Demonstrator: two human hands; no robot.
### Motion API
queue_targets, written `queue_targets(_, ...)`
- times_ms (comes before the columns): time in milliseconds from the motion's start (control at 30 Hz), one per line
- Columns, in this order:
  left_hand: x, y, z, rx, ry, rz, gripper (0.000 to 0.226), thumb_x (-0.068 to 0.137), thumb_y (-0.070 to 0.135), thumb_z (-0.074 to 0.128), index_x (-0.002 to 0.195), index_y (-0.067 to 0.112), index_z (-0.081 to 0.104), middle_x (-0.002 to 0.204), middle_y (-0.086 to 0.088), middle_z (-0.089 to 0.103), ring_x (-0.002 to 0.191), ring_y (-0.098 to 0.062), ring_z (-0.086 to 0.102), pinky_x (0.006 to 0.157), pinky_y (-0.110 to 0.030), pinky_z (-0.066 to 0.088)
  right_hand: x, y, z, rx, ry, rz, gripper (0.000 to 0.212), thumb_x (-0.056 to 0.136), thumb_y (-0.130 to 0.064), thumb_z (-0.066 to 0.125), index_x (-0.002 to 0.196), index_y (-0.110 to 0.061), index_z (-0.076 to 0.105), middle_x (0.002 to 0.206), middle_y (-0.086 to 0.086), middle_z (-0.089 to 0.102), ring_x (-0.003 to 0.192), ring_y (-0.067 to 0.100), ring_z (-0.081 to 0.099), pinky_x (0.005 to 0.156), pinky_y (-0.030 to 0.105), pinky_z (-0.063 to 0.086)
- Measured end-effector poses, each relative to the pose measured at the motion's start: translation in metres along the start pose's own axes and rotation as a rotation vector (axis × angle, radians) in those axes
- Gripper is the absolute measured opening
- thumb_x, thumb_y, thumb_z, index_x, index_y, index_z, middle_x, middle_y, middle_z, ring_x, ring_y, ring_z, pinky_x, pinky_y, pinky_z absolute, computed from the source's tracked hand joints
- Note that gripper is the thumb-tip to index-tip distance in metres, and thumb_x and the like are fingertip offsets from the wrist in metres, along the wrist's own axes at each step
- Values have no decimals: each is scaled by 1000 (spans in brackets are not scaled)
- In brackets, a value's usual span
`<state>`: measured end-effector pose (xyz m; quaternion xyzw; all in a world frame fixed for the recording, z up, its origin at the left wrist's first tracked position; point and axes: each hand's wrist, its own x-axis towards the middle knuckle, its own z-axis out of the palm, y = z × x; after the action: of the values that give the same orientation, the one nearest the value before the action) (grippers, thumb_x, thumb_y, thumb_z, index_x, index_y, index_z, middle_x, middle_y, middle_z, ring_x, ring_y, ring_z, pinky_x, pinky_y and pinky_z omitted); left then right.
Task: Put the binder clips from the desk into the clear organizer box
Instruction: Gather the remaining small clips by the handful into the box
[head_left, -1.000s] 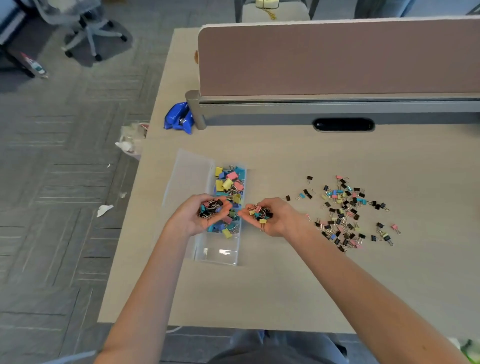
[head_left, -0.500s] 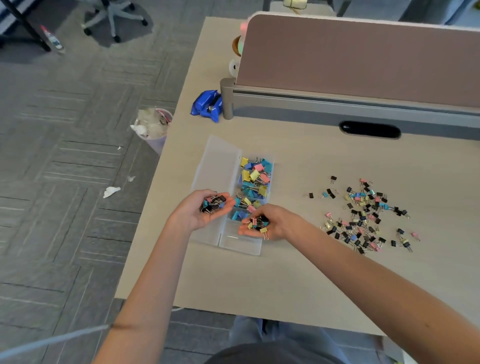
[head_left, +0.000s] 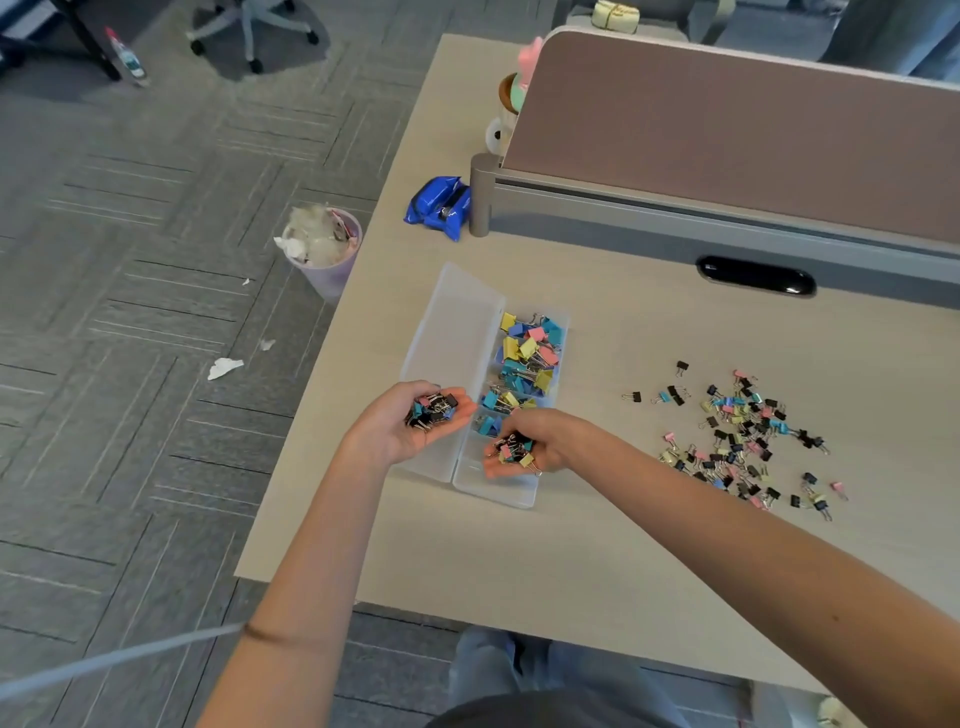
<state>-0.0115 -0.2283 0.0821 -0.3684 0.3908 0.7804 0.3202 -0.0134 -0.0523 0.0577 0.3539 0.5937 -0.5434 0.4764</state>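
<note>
Binder clips (head_left: 743, 441) strewn toward the desk's (head_left: 519, 561) right edge, others heaped in the clear organizer box (head_left: 498, 491) near its left edge. Cupped a handful in curled left hand (head_left: 410, 423) over the lid (head_left: 457, 322); cradled another in curled right hand (head_left: 524, 441) over the box's near end.

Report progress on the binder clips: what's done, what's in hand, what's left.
Done: the far compartments of the clear organizer box hold coloured clips. In hand: the left hand and right hand each cup a handful of small clips at the box's near end, not yet dropped. Left: a scattered pile of small clips lies on the desk right of the box.
</note>
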Motion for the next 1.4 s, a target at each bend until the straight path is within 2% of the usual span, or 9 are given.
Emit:
queue_targets(167,-2,0,2,2,-12,12,27,95,4,44,107,-13,61,100,-29,67,79,-32,72,64,-38,61,6,-3,6,-95,18,4,33,96,-2,40,127,5,45,80,18,60,60,26,66,48,39,58)
queue_targets(400,-5,-1,-1,-3,-28,20,25,95,3,44,105,-12,61,101,-28,65,75,-33,72,61,-38,61,6,8,15,-144,6,-23,23,94,4,38,115,-1,46,74,18,55,54,23,57,48,32,55)
queue_targets(533,-4,-2,-3,29,-28,20,25,94,3,45,105,-11,62,100,-26,65,77,-32,72,64,-38,61,7,14,20,-235,48,-88,11,92,0,48,102,-3,46,94,16,58,78,25,62,71,34,58)
queue_targets(700,-3,-3,-1,116,-17,22,26,96,5,44,107,-11,61,97,-25,65,80,-32,69,71,-40,61,7,17,18,-509,96,-158,18,89,-10,60,105,-4,57,79,6,61,64,10,56,55,16,50)
queue_targets(800,-1,-5,2,221,-16,20,25,96,6,43,98,-8,63,93,-23,66,84,-31,69,77,-38,59,6,19,14,-627,35,-182,30,92,-12,53,118,2,60,111,14,69,74,11,61,64,15,49)
queue_targets(900,1,-9,6,384,-5,18,23,96,4,43,92,-5,64,92,-20,67,86,-30,69,77,-35,59,-1,20,6,-685,26,-246,30,91,-8,53,118,4,62,119,18,66,88,15,63,77,20,50)
queue_targets(1033,6,-18,13,546,0,-9,22,95,4,47,100,-8,64,95,-24,66,81,-30,70,68,-33,61,-16,20,-16,-576,48,-304,33,93,2,37,118,16,55,108,31,64,55,6,56,57,13,46)
queue_targets(1133,10,-27,21,654,-17,-39,20,94,4,50,104,-8,63,92,-22,66,82,-29,70,70,-32,60,-21,25,-35,-379,156,-356,28,89,6,39,105,18,60,77,16,62,56,13,58,53,16,50)
queue_targets(1400,27,-57,36,891,50,-60,10,89,-1,57,99,-3,61,81,-16,65,64,-25,67,65,-34,60,-29,54,-53,-125,216,-399,27,90,6,43,77,-1,65,78,18,66,52,17,65,53,22,57)
